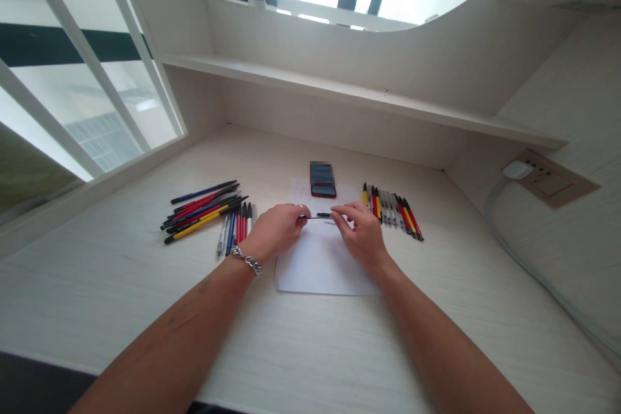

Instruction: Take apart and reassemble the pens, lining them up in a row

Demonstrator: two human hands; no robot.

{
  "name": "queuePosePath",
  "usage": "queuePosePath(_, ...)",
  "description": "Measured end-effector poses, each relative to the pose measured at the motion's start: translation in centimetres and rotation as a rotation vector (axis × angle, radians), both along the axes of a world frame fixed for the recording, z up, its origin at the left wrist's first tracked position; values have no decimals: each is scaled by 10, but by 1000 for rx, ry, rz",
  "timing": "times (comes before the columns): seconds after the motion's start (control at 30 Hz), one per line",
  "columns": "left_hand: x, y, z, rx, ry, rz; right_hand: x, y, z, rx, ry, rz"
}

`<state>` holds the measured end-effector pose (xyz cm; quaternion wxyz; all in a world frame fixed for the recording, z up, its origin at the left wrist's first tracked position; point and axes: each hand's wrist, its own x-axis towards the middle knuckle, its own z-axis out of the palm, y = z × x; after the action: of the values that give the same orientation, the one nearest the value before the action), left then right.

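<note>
Left of my left hand [275,231] lie loose pens [204,210]. That hand pinches one end of a thin dark pen [320,215], my right hand [361,234] the other, above the paper [317,265]. I judge it mid-assembly; next needs a straight, steady push together.

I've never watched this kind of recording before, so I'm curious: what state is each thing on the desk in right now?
Left hand: closed on one end of the thin pen.
Right hand: pinching the other end.
Thin pen: held level above the paper.
Paper: lying flat.
Phone: lying flat, screen blurred.
Left pens: loose heap.
Right pens: neat row.
Wall plug: plugged in.
</note>
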<state>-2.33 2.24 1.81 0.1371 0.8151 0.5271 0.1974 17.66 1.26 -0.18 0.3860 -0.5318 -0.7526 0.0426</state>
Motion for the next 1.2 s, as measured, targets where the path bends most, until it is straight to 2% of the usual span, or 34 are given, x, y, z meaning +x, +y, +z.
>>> queuePosePath(0.1, 3, -2, 1, 0, -31, -39, -1, 0, 1, -22, -37, 127)
queuePosePath(0.17, 3, -2, 1, 6, -51, -50, 4, 2, 4, -46, -49, 142)
queuePosePath(0.4, -7, 7, 2, 38, -99, 30, 28, 8, 18, -159, -65, -8)
queuePosePath(0.5, -8, 7, 5, 53, -103, 38, 29, 3, 8, -212, -92, -28)
queuePosePath(0.67, -5, 1, 9, 65, -74, 15, 27, -2, -12, -184, -144, -34)
queuePosePath(0.83, -5, 0, 8, 63, -16, 23, 25, -2, -12, -151, -146, -47)
queuePosePath(0.93, -3, -1, 9, 75, 3, -9, 21, -7, -6, -109, -18, -57)
queuePosePath(1.0, 1, -4, 10, 94, -9, -40, 16, -12, -3, -140, 127, -21)
queuePosePath(1.07, 7, -7, 10, 120, -33, -77, 9, -17, -1, -268, 314, 45)
queuePosePath(1.2, 17, -15, 11, 151, -62, -178, -4, -22, 0, -638, 695, 198)
